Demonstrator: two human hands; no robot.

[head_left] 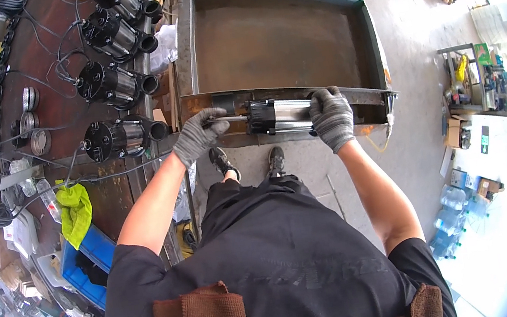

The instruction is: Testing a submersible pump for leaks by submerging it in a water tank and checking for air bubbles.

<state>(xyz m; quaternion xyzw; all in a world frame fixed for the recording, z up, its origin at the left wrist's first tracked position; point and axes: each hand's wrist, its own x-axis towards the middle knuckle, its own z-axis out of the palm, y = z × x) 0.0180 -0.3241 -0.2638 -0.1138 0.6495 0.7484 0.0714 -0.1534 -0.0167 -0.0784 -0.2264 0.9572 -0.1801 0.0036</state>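
Pump (pixel 276 115) on tray rim (pixel 362 97), bench (pixel 59 89) left.

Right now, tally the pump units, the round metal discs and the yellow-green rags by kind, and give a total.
Black-and-steel cylindrical pump units: 5, four on the brown workbench such as, one held by the gloved left hand and right hand
Round metal discs: 3
Yellow-green rags: 1
Total: 9

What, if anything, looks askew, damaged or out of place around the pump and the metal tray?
Nothing looks spilled or broken. The pump lies on its side across the rusty front rim of the metal tray, held by the left hand and right hand. The tray's floor is rust-stained. Similar pumps lie in a row on the bench.
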